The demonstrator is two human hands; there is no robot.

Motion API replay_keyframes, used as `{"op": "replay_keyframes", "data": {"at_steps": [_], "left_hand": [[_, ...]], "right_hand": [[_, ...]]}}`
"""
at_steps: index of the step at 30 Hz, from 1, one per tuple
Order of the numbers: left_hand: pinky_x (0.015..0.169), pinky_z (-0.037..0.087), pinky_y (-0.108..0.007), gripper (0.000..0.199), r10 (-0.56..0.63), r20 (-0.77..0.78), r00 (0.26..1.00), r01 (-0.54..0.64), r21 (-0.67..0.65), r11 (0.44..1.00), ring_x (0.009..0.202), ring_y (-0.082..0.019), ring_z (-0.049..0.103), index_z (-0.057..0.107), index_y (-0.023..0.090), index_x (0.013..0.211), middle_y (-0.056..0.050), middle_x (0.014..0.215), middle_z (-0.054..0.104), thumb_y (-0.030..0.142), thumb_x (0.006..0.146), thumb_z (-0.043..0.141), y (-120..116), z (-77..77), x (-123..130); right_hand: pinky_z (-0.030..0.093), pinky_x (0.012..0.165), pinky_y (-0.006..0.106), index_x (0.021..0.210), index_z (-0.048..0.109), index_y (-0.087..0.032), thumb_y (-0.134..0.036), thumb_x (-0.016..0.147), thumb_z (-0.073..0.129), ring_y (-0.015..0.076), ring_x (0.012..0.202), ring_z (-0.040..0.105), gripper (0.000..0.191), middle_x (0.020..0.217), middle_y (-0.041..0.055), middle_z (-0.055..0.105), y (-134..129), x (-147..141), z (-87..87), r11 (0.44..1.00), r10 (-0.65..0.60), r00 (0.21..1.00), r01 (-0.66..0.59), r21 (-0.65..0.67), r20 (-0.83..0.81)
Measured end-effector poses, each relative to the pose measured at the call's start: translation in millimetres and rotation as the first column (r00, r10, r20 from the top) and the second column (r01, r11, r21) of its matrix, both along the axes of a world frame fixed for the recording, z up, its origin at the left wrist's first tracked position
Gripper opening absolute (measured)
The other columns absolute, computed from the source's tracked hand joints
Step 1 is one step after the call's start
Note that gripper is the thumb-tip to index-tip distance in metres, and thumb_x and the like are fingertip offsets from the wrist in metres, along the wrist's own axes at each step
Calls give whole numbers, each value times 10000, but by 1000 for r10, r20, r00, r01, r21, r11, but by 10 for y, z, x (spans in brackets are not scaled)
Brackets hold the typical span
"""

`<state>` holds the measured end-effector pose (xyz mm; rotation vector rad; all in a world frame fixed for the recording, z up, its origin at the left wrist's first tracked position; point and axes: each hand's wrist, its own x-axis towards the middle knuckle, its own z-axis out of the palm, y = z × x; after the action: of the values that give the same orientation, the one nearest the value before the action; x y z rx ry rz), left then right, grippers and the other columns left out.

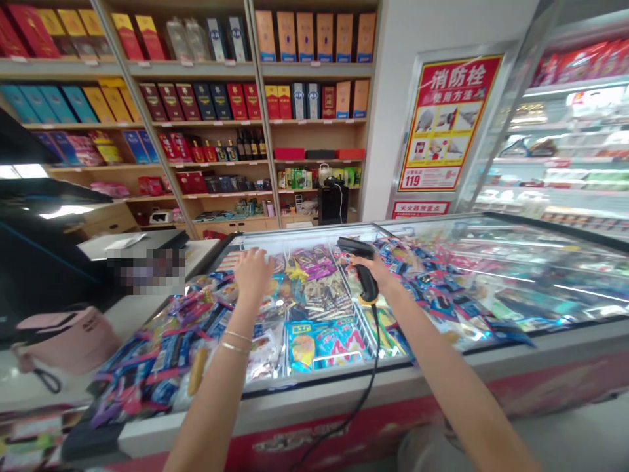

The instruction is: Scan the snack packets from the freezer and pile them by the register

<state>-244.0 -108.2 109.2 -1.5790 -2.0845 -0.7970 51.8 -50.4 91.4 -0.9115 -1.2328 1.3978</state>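
My right hand (377, 270) grips a black barcode scanner (367, 286) by its handle, with its head turned to the left. A black cable (372, 367) hangs from the scanner down over the freezer's front. My left hand (254, 270), fingers stretched forward, hovers over the left part of the chest freezer and holds nothing that I can see. Close to its wrist lies a pile of small blue, pink and purple snack packets (170, 357). A second heap of similar packets (432, 288) lies right of the scanner. Wrapped ice creams (327, 342) show through the glass between my arms.
The chest freezer's front rim (314, 392) runs across below me. On the left counter are a pink bag (73, 341) and a dark monitor-like shape (39, 262). Behind stand shelves of boxed bottles (206, 101), a red fire-hydrant sign (449, 124) and a lit display fridge (570, 144).
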Motion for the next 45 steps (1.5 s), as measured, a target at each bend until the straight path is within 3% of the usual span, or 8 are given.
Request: {"op": "replay_keyframes", "data": {"at_steps": [7,12,23,28,34,38,42,45], "left_hand": [[860,458,-379,344,-288,146,946,304,-98,948,1030,-288,599,641,184,1152,-143,1110,651,273,869,465,785,-213,1296],[930,446,-398,400,-403,260,878,437,-87,895,1130,-292,562,547,164,1261,-175,1231,593,289,894,447,1291,-566,1786],[1075,329,-508,509,-499,232,835,540,-166,825,1340,-337,410,441,159,1379,-250,1437,406,350,910,482,1852,-1104,1967],[1030,394,-435,522,-438,140,888,459,-318,829,1249,-305,496,442,210,1401,-186,1337,536,261,888,519,1828,-1114,1960],[988,413,-377,431,-457,272,847,523,-267,810,1079,-255,618,522,187,1340,-149,1075,687,200,924,409,1845,-1046,1898],[891,485,-355,359,-451,629,633,606,-40,794,964,-241,657,597,186,1224,-111,960,714,263,880,528,1792,-964,1836],[799,556,-368,362,-347,929,127,559,222,799,721,-162,657,586,203,1179,-31,812,685,350,848,597,1592,-840,1704],[837,569,-383,324,-331,918,-216,469,395,790,678,-122,661,561,195,1159,-15,821,675,332,867,586,1357,-699,1495]], "right_hand": [[442,372,221,720,645,-145,-292,614,778,111,380,532,225,546,32,656,301,989,-121,993,-120,991,120,-13,55],[461,384,226,699,620,-158,-256,648,772,118,394,534,187,510,25,627,494,1342,-336,987,-150,982,156,-49,110],[448,376,202,678,567,-172,-180,730,692,112,383,522,135,490,36,618,556,1411,-504,969,-156,984,170,-179,89],[453,384,201,671,561,-167,-174,741,674,109,378,516,133,479,34,609,605,1410,-525,962,-139,985,158,-221,103],[463,399,196,688,574,-169,-186,744,669,113,402,540,111,482,28,620,646,1420,-596,964,-151,986,164,-209,77],[456,397,186,656,577,-164,-192,726,680,101,386,529,128,483,28,619,609,1428,-597,964,-182,981,190,-185,63],[438,373,193,653,586,-153,-223,695,711,103,371,518,149,484,27,619,571,1438,-606,969,-198,979,203,-139,54],[424,355,197,672,607,-149,-238,691,713,109,370,515,140,486,23,614,504,1399,-568,970,-213,975,219,-103,66]]}}
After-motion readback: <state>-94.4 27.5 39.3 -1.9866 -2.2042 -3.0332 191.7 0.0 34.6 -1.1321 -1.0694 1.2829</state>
